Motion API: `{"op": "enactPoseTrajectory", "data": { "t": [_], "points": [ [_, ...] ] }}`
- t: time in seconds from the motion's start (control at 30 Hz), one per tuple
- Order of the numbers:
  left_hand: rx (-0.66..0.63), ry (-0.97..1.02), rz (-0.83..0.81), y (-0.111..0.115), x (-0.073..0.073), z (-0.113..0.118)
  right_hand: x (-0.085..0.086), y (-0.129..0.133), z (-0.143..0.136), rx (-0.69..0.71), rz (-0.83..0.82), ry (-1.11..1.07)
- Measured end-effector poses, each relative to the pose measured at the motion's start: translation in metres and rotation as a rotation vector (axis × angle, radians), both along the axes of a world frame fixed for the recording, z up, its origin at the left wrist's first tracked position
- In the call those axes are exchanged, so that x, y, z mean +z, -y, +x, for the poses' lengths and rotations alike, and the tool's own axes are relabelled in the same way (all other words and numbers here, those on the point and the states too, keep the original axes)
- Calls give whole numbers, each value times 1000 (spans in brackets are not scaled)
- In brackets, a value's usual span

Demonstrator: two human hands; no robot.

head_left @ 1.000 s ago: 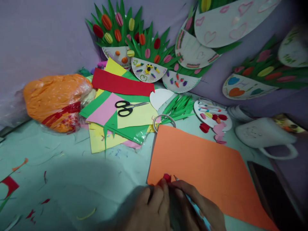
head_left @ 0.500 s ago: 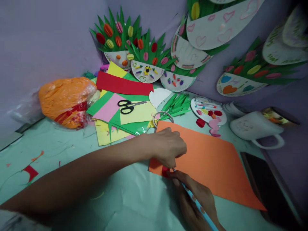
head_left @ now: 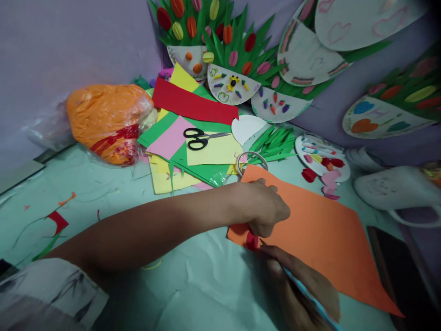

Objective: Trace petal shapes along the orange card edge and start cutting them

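Observation:
A sheet of orange paper lies in front of me. My left hand rests on its left part, fingers curled and pressing a small rounded red paper piece against the sheet near the lower left edge. My right hand is closed round a light blue pencil, whose dark tip is at the right side of the red piece. Whether the tip touches the paper I cannot tell. The left fingertips are partly hidden behind the hand.
Black-handled scissors lie on stacked coloured paper, beside a tape ring and green paper strips. An orange bundle in plastic stands left. A white mug and dark phone-like slab are at right. Paper-plate flower crafts line the wall.
The view has shifted, so most things appear further right. The pencil tip has come away from the left fingers to the right side of the red piece, more of which now shows.

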State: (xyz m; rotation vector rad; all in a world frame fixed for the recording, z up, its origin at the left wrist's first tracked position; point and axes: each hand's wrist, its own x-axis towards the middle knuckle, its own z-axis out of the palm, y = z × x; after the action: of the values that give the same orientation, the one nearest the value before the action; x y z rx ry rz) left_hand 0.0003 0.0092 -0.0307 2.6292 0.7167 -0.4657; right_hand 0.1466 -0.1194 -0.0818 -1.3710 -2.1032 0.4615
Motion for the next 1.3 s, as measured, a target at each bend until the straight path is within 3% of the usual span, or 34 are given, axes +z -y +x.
{"op": "enactPoseTrajectory", "data": {
  "t": [0.13, 0.33, 0.63, 0.87, 1.13, 1.3],
  "points": [
    [-2, 13, -35, -1, -1, 2, 7, 1, -13, -175, 30, -133],
    [19, 81, -39, -2, -4, 0, -5, 1, -26, -393, -3, -98],
    [5, 102, -35, -4, -12, 2, -7, 4, -34, -459, -15, 26],
    [6, 92, -35, -4, -11, 3, -7, 2, -41, -410, 39, -83],
    [-2, 77, -38, -4, -10, 3, -6, 3, -35, -545, -145, 16],
    [-7, 72, -42, -4, -9, 2, -6, 4, -34, -536, -130, 27]
  ]
}}
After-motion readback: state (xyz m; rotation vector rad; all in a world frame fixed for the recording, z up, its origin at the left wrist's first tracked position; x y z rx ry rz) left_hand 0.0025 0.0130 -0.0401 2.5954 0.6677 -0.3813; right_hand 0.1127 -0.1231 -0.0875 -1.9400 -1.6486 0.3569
